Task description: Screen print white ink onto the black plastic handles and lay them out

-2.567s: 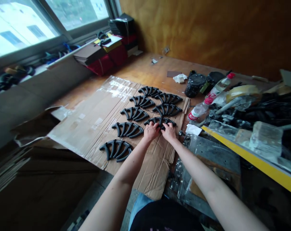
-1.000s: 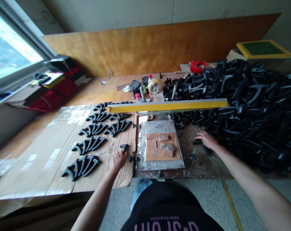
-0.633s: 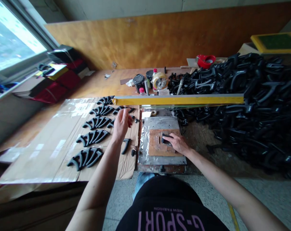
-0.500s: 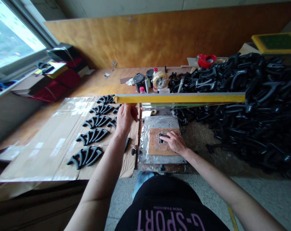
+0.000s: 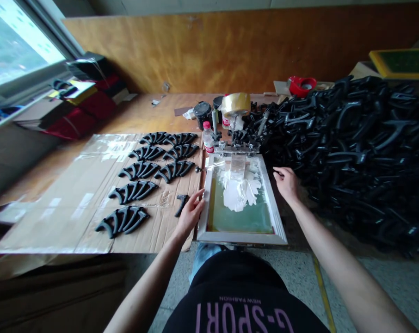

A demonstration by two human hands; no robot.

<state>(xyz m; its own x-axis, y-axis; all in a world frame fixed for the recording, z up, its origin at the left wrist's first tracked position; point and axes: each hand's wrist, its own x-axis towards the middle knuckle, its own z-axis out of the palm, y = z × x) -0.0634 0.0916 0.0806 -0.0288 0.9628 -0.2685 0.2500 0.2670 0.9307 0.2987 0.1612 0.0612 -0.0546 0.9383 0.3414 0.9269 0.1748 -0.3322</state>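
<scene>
A silk-screen frame (image 5: 279,231) lies lowered over the base plate, which it hides along with whatever sits on it. White ink (image 5: 240,194) is smeared on its green mesh (image 5: 237,222), and a clear-looking squeegee blade (image 5: 237,166) rests at the ink's far end. My left hand (image 5: 191,212) is at the frame's left rail, fingers apart, holding nothing; whether it touches the rail I cannot tell. Off the right rail, my right hand (image 5: 286,182) hovers with fingers loosely stretched and nothing in them. A single black plastic handle (image 5: 181,204) lies beside my left hand.
Rows of black handles (image 5: 135,192) lie fanned on the cardboard sheet (image 5: 67,199) at left. A large heap of them (image 5: 351,138) fills the right side. Behind the frame stand its hinge clamp (image 5: 237,148), a red-capped bottle (image 5: 208,136), a tape roll (image 5: 236,104) and black tubs (image 5: 201,113).
The frame has swung down from its raised position onto the base plate. My left hand came off its edge and moved nearer; my right hand left the small black handle and moved right.
</scene>
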